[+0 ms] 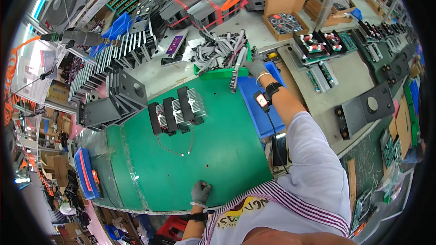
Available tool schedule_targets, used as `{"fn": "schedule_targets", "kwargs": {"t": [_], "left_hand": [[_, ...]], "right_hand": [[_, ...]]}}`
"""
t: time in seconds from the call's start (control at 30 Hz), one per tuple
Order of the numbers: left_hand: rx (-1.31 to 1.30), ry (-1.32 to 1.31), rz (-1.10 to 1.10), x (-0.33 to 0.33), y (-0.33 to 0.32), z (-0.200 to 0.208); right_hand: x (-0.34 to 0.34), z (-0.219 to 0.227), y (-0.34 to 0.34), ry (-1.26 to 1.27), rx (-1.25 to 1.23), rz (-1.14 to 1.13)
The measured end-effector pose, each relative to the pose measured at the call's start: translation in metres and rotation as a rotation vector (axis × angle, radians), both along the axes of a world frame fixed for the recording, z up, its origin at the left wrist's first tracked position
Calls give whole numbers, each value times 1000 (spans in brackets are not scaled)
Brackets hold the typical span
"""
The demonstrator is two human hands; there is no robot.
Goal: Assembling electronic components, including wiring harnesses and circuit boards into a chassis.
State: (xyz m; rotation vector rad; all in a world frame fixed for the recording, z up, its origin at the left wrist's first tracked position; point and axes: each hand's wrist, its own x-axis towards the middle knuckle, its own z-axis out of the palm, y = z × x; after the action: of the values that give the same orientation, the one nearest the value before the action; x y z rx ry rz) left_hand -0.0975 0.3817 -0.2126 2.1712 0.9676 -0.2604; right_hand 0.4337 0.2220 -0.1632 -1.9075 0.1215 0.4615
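Note:
My right hand [257, 67], in a grey glove, reaches to the gap between a green bin [222, 73] and a blue tray [257, 102]. Its fingertips are too small and partly hidden to show whether they grip anything. Grey ribbon cables [218, 51] heap up in the bin, and some hang over its right corner. Loosely curled, my gloved left hand [200, 193] rests at the near edge of the green mat [218, 154], with nothing seen in it. On the mat between the hands stand three black-framed heat-sink assemblies [177, 110] with thin wires trailing toward me.
Dark metal brackets [113, 100] line the left side. An electric screwdriver [81, 38] hangs above them. A blue box [86, 172] sits at the left edge. Rightward are circuit boards [322, 76] and a black bracket [366, 109]; an open cardboard box [284, 16] stands farther back.

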Motion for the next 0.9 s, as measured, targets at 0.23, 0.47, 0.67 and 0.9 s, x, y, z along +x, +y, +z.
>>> {"fn": "schedule_targets", "kwargs": {"t": [0.23, 0.47, 0.67, 0.9], "left_hand": [[-12, -41, -5, -4, -3, -8], [-37, -92, -59, -2, 9, -22], [-78, -54, -82, 14, 17, -21], [21, 211, -72, 40, -6, -5]], "right_hand": [[17, -16, -22, 13, -53, 39], [17, 86, -114, -264, -269, -29], [1, 221, -232, -623, -288, -290], [-23, 375, -266, -974, -339, -300]]}}
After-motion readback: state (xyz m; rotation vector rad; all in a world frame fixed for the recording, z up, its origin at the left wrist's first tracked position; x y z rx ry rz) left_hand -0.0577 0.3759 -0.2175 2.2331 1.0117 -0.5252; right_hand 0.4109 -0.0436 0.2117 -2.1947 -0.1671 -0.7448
